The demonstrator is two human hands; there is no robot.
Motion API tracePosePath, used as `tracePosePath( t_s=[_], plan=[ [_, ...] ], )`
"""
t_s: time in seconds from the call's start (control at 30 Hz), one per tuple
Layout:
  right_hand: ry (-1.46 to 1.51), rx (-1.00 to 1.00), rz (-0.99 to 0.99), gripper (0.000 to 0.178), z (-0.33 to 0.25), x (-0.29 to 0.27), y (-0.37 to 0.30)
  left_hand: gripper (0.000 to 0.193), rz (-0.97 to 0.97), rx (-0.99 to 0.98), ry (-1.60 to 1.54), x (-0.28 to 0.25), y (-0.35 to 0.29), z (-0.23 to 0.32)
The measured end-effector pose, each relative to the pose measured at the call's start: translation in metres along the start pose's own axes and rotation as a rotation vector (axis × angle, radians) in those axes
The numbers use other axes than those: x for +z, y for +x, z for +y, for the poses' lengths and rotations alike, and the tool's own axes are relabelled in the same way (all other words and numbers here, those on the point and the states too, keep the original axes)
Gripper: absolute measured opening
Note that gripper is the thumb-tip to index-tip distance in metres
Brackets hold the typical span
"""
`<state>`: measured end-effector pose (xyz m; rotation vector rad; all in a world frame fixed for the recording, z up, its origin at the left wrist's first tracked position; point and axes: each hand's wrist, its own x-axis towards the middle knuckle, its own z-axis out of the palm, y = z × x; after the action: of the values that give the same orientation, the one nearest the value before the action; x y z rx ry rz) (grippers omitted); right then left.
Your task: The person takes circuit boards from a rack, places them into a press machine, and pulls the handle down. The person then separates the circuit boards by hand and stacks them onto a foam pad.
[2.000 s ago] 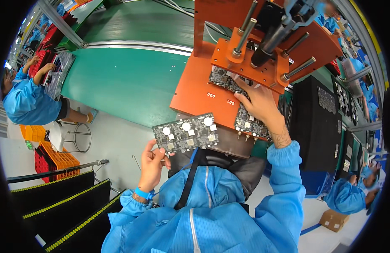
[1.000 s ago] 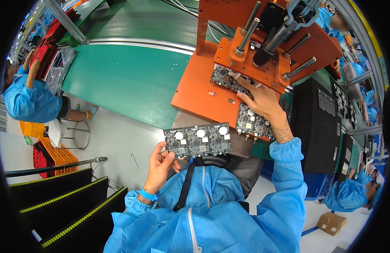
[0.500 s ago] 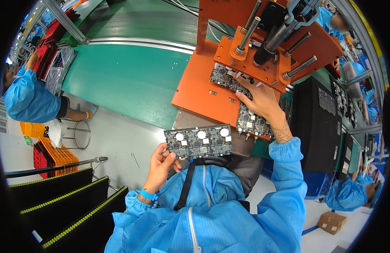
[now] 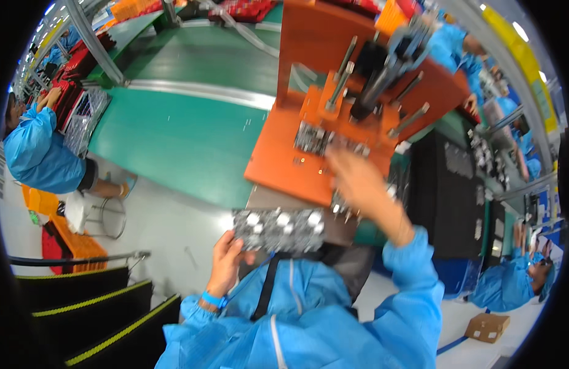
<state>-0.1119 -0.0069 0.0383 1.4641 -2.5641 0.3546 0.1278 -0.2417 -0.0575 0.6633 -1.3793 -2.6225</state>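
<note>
My left hand (image 4: 225, 263) grips the left edge of a flat circuit board panel (image 4: 278, 231) with three white round spots, held level above my lap. An orange press fixture (image 4: 278, 161) stands on the green bench in front of me. Another circuit board (image 4: 310, 139) lies in it, below the press's raised orange plate. Over that board reaches my right hand (image 4: 358, 181), smeared by motion, so its fingers and whether they touch anything cannot be made out. Under my right wrist, more board parts (image 4: 341, 206) show at the fixture's front edge, partly hidden.
A lever with a dark plunger (image 4: 383, 80) rises over the fixture. At right stands a black box-like stack (image 4: 441, 203) with boards beside it. Black panels with yellow edges (image 4: 94, 307) are racked at lower left. A co-worker in blue (image 4: 45, 147) works at far left.
The whole view has shifted, with the fixture now lower in it. My right hand has gone blurred and moved slightly left over the board. My left hand keeps its panel.
</note>
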Motion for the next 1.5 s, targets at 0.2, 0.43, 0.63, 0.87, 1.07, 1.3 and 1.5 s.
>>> tracePosePath(
  t_s=[0.2,0.43,0.63,0.87,1.07,1.3,1.5],
  plan=[
    [-0.273,-0.248,0.641,0.023,-0.041,-0.106,0.001,0.008,0.09,0.251,0.329,-0.031,0.006,0.015],
    [0.548,0.613,0.554,0.049,0.065,-0.21,0.132,0.01,-0.156,0.222,0.452,-0.008,0.008,0.035],
    [0.37,0.116,0.977,0.019,0.047,-0.211,0.182,0.007,-0.22,0.229,0.417,0.019,0.033,0.019],
    [-0.123,-0.378,0.959,0.025,-0.051,-0.077,0.059,0.015,-0.172,0.286,0.45,0.007,0.024,0.011],
    [-0.131,-0.179,0.859,0.052,-0.116,-0.025,-0.005,0.015,-0.234,0.438,0.609,0.021,0.038,0.024],
    [0.621,0.157,0.325,0.022,-0.135,0.058,-0.029,0.033,-0.134,0.741,0.892,0.044,0.033,0.041],
    [1.02,0.785,0.389,0.033,-0.126,0.1,-0.069,0.051,0.043,0.361,0.653,0.024,0.045,0.037]
  ],
)
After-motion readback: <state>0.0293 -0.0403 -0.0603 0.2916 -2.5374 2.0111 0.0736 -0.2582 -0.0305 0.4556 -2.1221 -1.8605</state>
